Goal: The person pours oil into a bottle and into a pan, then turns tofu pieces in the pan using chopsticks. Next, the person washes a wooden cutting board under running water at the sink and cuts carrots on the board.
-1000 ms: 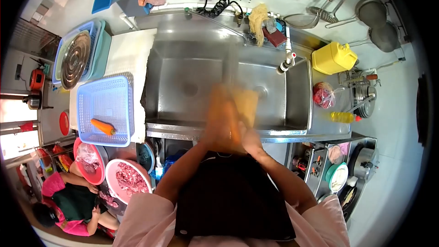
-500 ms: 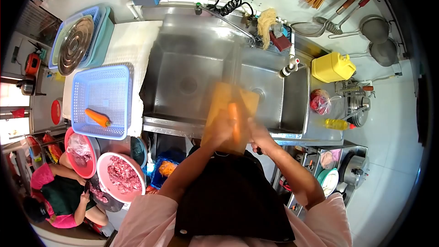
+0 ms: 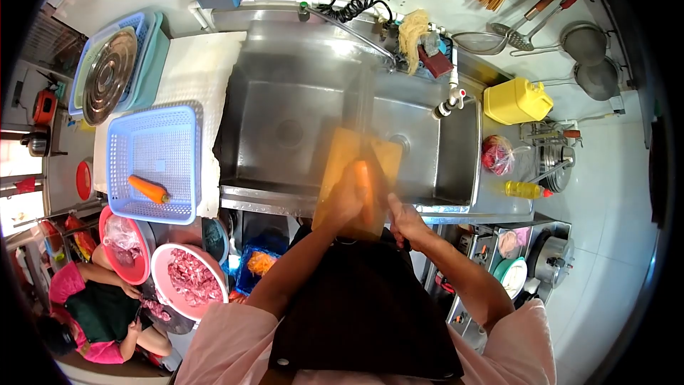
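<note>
My left hand (image 3: 346, 196) is closed on an orange carrot (image 3: 364, 182), which lies lengthwise on a yellowish cutting board (image 3: 338, 153). The board reaches over the sink's front edge. On the carrot's right side, my right hand (image 3: 407, 222) grips a knife by its dark handle; the blade (image 3: 381, 175) looks dark and smeared by motion, running forward beside the carrot. Whether the blade touches the carrot I cannot tell. Another carrot (image 3: 148, 189) rests in a blue plastic basket (image 3: 152, 120) to the left.
A steel double sink (image 3: 285, 93) with a faucet lies ahead. Right of it stand a yellow jug (image 3: 519, 101) and an oil bottle (image 3: 524, 190). At lower left another person (image 3: 100, 310) sits by a pink basin (image 3: 165, 292) of meat. Utensils hang on the back wall.
The view has shifted slightly. My right hand has moved a little with the knife, while my left hand stays on the carrot. The seated person's hands have moved slightly.
</note>
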Tool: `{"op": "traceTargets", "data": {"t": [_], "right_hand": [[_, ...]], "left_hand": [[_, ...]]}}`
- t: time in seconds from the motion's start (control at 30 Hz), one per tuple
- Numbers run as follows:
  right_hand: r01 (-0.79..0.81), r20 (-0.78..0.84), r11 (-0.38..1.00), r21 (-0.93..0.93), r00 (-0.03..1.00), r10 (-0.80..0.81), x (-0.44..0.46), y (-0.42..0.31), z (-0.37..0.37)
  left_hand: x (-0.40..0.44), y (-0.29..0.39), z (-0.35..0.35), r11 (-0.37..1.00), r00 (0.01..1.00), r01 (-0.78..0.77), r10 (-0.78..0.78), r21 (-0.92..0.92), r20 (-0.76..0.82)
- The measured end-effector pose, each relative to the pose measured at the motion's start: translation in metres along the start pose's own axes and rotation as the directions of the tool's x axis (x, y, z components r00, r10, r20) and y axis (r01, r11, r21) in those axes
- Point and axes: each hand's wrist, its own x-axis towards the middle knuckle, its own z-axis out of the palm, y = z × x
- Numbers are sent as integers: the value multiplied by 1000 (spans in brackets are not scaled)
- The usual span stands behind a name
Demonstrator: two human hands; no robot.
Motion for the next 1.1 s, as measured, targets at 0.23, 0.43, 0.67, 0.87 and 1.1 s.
{"op": "traceTargets", "data": {"t": [0.23, 0.43, 0.67, 0.87, 1.1], "right_hand": [[96, 8, 992, 84, 995, -97, 6, 23, 14], [279, -42, 960, 32, 960, -278, 20, 55, 23], [216, -116, 976, 16, 970, -213, 30, 67, 29], [363, -234, 921, -143, 891, -388, 44, 72, 44], [599, -333, 666, -445, 580, -744, 118, 128, 70]], "left_hand": [[-5, 3, 0, 997, 997, -74, 75, 29, -37], [-6, 18, -5, 993, 996, -50, 57, 109, -64], [12, 72, -41, 905, 893, 402, -355, -137, 278], [88, 145, -63, 853, 900, 158, -332, 498, 283], [128, 53, -42, 624, 895, -111, -276, 774, 350]]}}
